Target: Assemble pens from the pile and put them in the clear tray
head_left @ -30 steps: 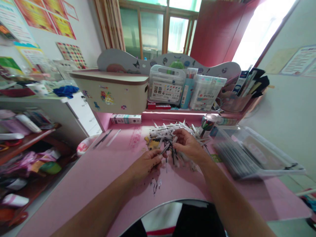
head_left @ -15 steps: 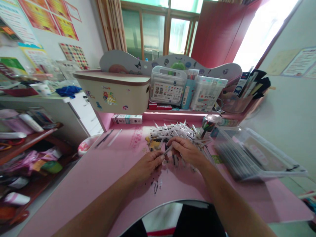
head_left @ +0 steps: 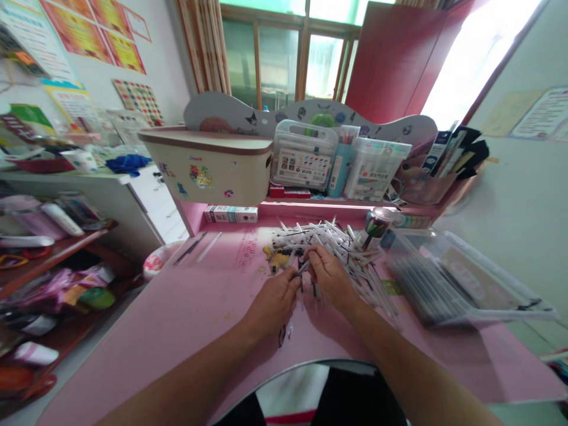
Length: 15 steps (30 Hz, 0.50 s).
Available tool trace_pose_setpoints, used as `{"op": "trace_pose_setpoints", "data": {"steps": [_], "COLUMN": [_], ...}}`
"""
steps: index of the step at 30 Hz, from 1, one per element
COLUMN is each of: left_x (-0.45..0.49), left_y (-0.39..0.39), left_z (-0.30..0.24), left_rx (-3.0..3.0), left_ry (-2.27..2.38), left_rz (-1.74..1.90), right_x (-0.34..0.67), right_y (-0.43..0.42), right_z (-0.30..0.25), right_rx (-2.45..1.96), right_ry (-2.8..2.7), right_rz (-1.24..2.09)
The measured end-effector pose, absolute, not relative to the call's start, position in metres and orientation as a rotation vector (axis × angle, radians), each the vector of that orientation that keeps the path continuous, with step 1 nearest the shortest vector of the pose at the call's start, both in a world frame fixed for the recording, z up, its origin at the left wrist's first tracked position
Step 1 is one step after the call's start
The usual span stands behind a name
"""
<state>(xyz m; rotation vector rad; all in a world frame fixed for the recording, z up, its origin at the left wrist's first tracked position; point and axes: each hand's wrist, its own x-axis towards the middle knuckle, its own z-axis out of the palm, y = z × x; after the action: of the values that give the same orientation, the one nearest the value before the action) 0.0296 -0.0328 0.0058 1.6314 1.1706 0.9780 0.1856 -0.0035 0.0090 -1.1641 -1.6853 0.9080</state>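
Pink surface (head_left: 177,337) shows a large heap of white plastic tubes (head_left: 326,241) remaining; left hand (head_left: 273,305) and right hand (head_left: 328,277) meet, pinching one slim tube (head_left: 303,267).

Flat pink desk (head_left: 146,349), slim white plastic pens (head_left: 331,245) with black tips

Above the desk's far edge, a cream rectangular bin (head_left: 208,174) with a brown rim and multicoloured stickers. On the desk's right side, a clear plastic tray (head_left: 448,278) shows grey-black rows and a pale pink-patterned card.
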Motion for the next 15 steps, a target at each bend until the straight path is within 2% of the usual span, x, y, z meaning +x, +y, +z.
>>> {"op": "trace_pose_setpoints", "data": {"steps": [8,15], "left_x": [0.03,0.027], "left_y": [-0.033,-0.028], "left_z": [0.002,0.0], "left_rx": [1.687,1.566], "left_ry": [1.25,1.17], "left_rz": [1.024,0.999], "right_x": [0.181,0.187], "right_y": [-0.003,0.008], "right_z": [0.005,0.0], "right_rx": [-1.123,-0.95], "right_ry": [-1.625,-1.408], "right_rz": [0.939,1.402]}}
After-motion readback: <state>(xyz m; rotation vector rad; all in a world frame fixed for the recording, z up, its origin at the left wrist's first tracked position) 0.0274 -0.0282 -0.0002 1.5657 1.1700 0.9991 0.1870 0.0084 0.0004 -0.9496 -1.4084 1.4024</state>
